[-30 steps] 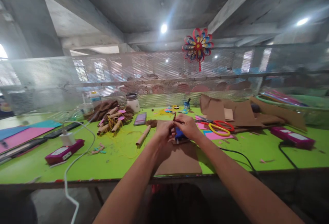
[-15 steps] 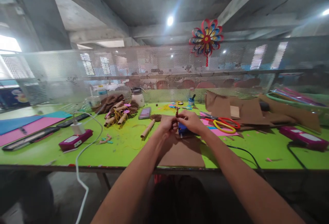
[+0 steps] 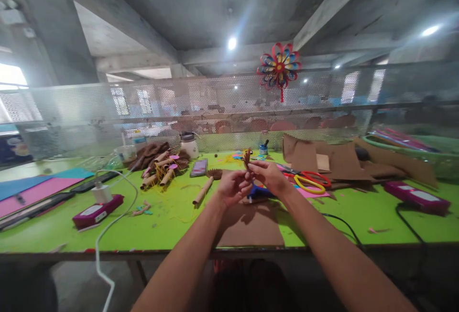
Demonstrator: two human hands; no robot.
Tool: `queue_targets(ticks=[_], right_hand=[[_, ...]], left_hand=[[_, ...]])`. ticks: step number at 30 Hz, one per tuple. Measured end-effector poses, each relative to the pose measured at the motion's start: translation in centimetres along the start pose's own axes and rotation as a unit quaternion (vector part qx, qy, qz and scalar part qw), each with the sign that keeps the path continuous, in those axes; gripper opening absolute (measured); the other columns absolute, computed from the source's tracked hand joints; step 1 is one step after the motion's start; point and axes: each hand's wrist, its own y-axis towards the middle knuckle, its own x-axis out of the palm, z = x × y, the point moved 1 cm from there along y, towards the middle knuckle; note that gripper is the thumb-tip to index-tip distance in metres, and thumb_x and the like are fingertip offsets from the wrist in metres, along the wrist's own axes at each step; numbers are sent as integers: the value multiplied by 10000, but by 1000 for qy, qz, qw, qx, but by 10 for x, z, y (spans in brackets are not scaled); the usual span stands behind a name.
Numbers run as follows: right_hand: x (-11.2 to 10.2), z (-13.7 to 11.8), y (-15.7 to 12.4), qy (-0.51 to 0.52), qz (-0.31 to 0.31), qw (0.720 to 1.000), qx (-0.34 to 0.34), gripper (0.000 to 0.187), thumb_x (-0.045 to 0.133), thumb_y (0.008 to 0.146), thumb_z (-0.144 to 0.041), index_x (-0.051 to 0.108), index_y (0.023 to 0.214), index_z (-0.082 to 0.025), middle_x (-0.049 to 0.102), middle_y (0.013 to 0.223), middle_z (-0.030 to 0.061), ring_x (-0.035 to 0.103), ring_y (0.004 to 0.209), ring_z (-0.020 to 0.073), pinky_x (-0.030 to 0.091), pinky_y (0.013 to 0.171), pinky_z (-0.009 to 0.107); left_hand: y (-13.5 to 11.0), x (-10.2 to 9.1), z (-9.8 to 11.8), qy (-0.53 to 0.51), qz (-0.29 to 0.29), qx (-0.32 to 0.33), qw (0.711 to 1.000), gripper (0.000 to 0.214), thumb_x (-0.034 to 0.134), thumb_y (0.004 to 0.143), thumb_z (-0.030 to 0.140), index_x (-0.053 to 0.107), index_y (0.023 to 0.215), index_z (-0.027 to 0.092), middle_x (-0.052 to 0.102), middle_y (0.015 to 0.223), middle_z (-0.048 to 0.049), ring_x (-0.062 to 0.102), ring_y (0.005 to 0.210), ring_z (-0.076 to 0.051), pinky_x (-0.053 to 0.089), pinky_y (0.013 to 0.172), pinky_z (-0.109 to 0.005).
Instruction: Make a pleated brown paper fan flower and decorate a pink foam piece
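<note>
Both hands meet over the green table (image 3: 172, 216), raised a little above a brown cardboard sheet (image 3: 251, 226). My left hand (image 3: 231, 187) and my right hand (image 3: 268, 176) pinch a small brown fringed paper piece (image 3: 246, 158) that sticks up between the fingertips. Under my right hand lies a blue glue gun (image 3: 260, 191) with a black cord (image 3: 340, 221) running off to the right.
Red-and-yellow scissors (image 3: 308, 180) lie on pink paper to the right, near brown cardboard scraps (image 3: 333, 159). Rolled brown paper tubes (image 3: 161, 171), a single tube (image 3: 202, 191), a white jar (image 3: 188, 145), a magenta box with charger (image 3: 96, 209), another magenta box (image 3: 416, 196) and coloured sheets (image 3: 32, 188) surround them. A mesh screen (image 3: 215, 102) backs the table.
Both hands have lifted the brown paper piece up off the cardboard, away from the glue gun, which now lies exposed. The camera view shifted slightly.
</note>
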Motion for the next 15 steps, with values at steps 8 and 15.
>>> queue_targets(ticks=[8,15], right_hand=[[-7,3,5,46,21,999,7,282,754,610,-354,615,730,-141,586,595,-21,522,497,90,436,517,246],[-26,10,10,54,112,991,51,266,750,597,-330,618,749,-156,675,688,33,614,613,122,454,582,240]], left_hand=[[1,-3,-6,93,1,-27,995,230,471,805,307,579,773,107,545,572,-40,552,543,-129,373,493,-211],[-8,-33,50,504,320,77,798,371,324,879,369,586,807,117,639,676,-93,616,623,-149,450,576,-238]])
